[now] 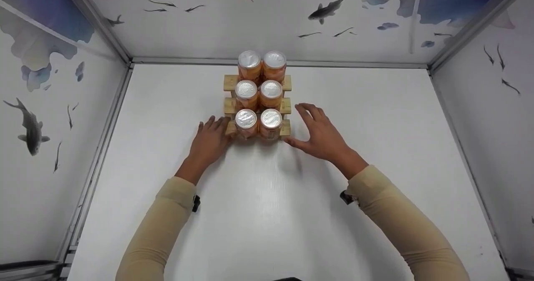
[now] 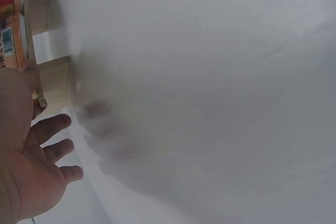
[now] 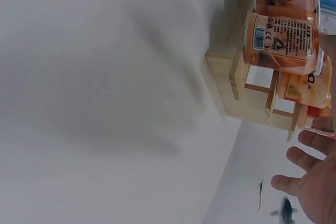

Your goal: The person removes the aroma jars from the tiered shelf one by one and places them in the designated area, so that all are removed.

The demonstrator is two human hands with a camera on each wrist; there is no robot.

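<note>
A stepped wooden rack point(image 1: 228, 83) stands towards the back of the white table, with three levels. Several orange cans with silver lids, such as the front left can point(image 1: 246, 124) and front right can point(image 1: 270, 124), stand on it in pairs. My left hand point(image 1: 210, 142) is at the rack's front left corner, thumb and index finger pinching the end of the lowest slat point(image 2: 54, 80); its other fingers reach out beside it. On the other side, my right hand point(image 1: 323, 139) has its fingers spread, the thumb tip close to the front right corner point(image 3: 239, 74).
White panels with painted fish enclose the white table point(image 1: 250, 214) at the back and both sides. A metal frame rail point(image 1: 175, 61) runs along the table's back edge, just behind the rack. Black wrist devices point(image 1: 196, 203) show at both sleeve cuffs.
</note>
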